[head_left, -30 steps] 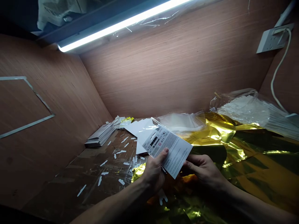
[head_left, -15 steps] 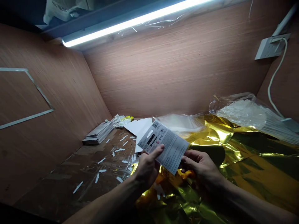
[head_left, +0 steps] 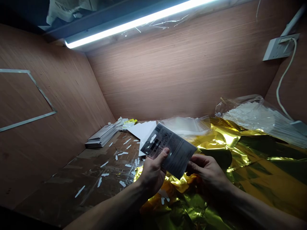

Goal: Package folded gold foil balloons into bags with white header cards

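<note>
A printed packaging card (head_left: 176, 156) with a hang hole, barcode and small print tilts above the gold foil. It looks dark and glossy, with glints near its upper left edge. My left hand (head_left: 154, 172) grips the card from the left, thumb flat on its face and fingers behind it. At the lower right edge, my right hand (head_left: 203, 167) is closed with thumb and forefinger at the card's border; its other fingers are partly hidden. Crumpled gold foil (head_left: 251, 175) lies beneath both hands. White card sheets (head_left: 145, 132) lie just behind the packaging card.
A stack of cards (head_left: 100, 136) stands by the left wall. White paper cut-outs (head_left: 105, 175) are scattered over the brown table (head_left: 69, 179). Clear plastic sleeves (head_left: 183, 125) and a filled plastic bag (head_left: 249, 113) lie at the back. A cable (head_left: 279, 83) hangs from the socket (head_left: 279, 48).
The packaging card has tilted slightly, its face turning from light grey to dark and shiny. Both hands stay almost where they were.
</note>
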`<move>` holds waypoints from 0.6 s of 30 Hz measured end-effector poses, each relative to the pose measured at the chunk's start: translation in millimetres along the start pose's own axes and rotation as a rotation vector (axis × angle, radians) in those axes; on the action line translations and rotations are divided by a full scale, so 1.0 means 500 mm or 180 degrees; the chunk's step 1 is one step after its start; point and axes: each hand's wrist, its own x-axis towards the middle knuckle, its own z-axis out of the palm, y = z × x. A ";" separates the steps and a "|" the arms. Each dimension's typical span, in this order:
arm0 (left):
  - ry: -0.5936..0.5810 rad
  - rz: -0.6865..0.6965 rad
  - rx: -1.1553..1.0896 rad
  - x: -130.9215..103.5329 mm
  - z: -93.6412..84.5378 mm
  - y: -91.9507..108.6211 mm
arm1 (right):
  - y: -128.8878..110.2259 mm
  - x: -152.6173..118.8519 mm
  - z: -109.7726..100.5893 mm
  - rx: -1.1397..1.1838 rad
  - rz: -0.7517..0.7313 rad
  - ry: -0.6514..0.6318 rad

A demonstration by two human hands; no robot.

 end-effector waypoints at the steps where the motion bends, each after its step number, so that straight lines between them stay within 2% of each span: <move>1: -0.0008 -0.0027 0.0009 -0.001 0.001 -0.001 | -0.002 0.001 0.000 -0.0055 -0.0003 -0.0008; 7: -0.0010 -0.0212 0.0042 -0.006 0.005 -0.005 | -0.006 0.003 0.003 -0.0155 -0.0030 0.0035; 13: 0.0075 -0.0170 0.0394 0.007 0.016 0.006 | -0.017 -0.005 0.015 0.0191 0.0139 -0.0051; 15: -0.0099 -0.0335 0.0812 0.002 0.022 0.034 | -0.020 -0.008 0.017 0.0120 0.0297 0.0073; 18: -0.0273 -0.0451 0.2212 -0.048 0.004 0.112 | -0.021 -0.010 0.016 0.0003 0.0309 0.0246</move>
